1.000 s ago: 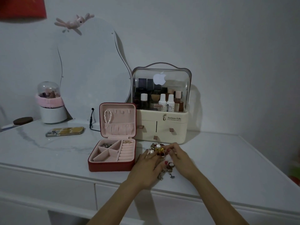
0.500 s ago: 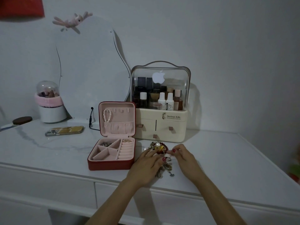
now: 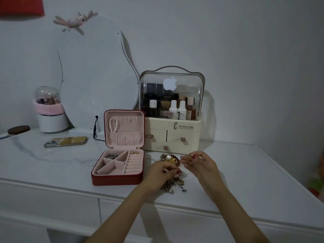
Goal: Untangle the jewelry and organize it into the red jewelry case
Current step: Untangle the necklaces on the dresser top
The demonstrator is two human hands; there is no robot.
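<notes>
The red jewelry case (image 3: 119, 179) stands open on the white table (image 3: 245, 176), pink inside. A pearl bracelet (image 3: 113, 125) hangs in its lid, and small pieces lie in the back compartments. Right of the case lies the tangled jewelry pile (image 3: 169, 158) of beads, a pearl and gold chains. My left hand (image 3: 160, 174) rests on the pile's middle, its fingers curled on a strand. My right hand (image 3: 199, 163) is raised just right of the pile and pinches a small gold piece (image 3: 192, 156) between thumb and fingertips.
A cream cosmetic organizer (image 3: 175, 135) with a clear lid stands right behind the pile. A phone (image 3: 65, 141) lies to the left, near a black cable (image 3: 95, 130) and a mirror (image 3: 94, 76). A pink-banded pot (image 3: 50, 118) sits at the far left.
My right hand has lifted off the pile and drawn a little to the right with the small piece. My left hand has slid nearer, down over the middle of the pile.
</notes>
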